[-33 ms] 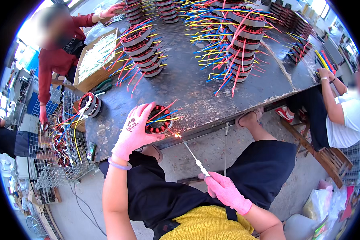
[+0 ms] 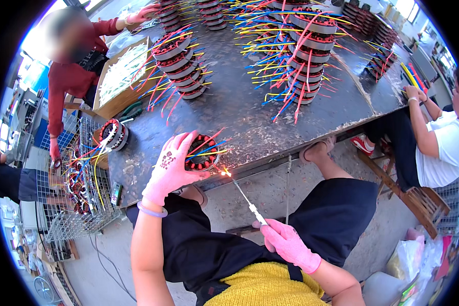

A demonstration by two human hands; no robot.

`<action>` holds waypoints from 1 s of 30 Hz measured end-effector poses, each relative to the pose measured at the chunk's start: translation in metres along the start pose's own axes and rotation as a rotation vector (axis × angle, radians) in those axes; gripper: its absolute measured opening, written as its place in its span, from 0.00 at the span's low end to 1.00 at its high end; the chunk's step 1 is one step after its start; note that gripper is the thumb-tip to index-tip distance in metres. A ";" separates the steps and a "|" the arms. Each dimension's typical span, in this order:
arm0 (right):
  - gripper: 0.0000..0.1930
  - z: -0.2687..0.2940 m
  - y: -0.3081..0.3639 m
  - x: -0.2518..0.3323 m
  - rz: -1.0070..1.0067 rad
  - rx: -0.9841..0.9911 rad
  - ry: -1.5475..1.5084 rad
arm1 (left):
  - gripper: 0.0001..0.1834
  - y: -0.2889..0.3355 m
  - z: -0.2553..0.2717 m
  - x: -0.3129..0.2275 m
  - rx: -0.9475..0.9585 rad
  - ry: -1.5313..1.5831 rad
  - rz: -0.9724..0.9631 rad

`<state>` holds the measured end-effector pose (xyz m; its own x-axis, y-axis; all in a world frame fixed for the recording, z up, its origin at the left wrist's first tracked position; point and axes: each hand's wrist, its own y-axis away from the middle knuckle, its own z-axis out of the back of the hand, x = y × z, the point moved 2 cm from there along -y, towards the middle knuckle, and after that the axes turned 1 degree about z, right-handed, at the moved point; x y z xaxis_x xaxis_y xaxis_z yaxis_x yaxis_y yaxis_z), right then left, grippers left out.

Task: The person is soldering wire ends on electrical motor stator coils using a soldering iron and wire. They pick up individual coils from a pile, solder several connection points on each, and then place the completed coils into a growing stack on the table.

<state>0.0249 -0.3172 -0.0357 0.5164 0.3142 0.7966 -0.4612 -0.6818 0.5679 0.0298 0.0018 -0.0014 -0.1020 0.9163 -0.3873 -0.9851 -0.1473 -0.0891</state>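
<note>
Left fingers (image 2: 184,140) hold a red-wound ring (image 2: 202,164) with red, blue, yellow wires (image 2: 213,152).

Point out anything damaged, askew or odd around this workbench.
The workbench looks worn: its dark top is scuffed, with pale ragged patches along the near edge. Also striking: an orange glow, perhaps flame, at the tip of the slim tool in the right hand, close to the wound ring.

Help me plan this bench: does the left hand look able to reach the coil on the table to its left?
Probably yes: nothing seems to stand between the left hand and that coil. It would likely have to let go of the ring it steadies first.
</note>
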 end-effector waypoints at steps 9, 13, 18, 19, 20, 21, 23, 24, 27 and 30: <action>0.18 0.000 0.002 0.004 0.049 0.007 0.041 | 0.54 -0.001 0.000 -0.001 0.001 -0.013 -0.019; 0.18 0.002 0.000 -0.001 0.090 0.013 0.058 | 0.54 -0.001 -0.001 -0.001 0.002 -0.011 -0.018; 0.17 0.002 -0.001 -0.004 0.101 0.008 0.067 | 0.55 -0.001 -0.001 0.000 0.004 -0.003 -0.018; 0.17 0.002 -0.001 -0.003 0.105 0.010 0.064 | 0.55 -0.001 -0.001 0.000 0.003 -0.001 -0.019; 0.17 0.001 -0.001 -0.002 0.109 0.012 0.061 | 0.55 -0.001 -0.001 0.000 0.004 -0.002 -0.019; 0.17 0.001 -0.001 -0.001 0.102 0.006 0.069 | 0.55 -0.001 -0.001 0.001 0.005 -0.003 -0.020; 0.17 0.001 -0.001 0.000 0.089 -0.004 0.086 | 0.55 -0.001 -0.001 0.001 0.007 -0.003 -0.018; 0.17 0.001 -0.001 -0.002 0.094 -0.002 0.079 | 0.55 -0.001 -0.001 0.000 0.008 -0.001 -0.016; 0.17 0.002 -0.002 -0.007 0.100 0.002 0.067 | 0.55 -0.001 -0.001 0.000 0.009 -0.004 -0.013; 0.17 0.002 -0.002 -0.006 0.099 0.003 0.071 | 0.55 0.000 -0.002 0.001 0.004 -0.009 -0.018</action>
<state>0.0240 -0.3192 -0.0415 0.4161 0.2912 0.8614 -0.5048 -0.7140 0.4852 0.0299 0.0020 -0.0036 -0.0859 0.9219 -0.3777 -0.9872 -0.1298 -0.0924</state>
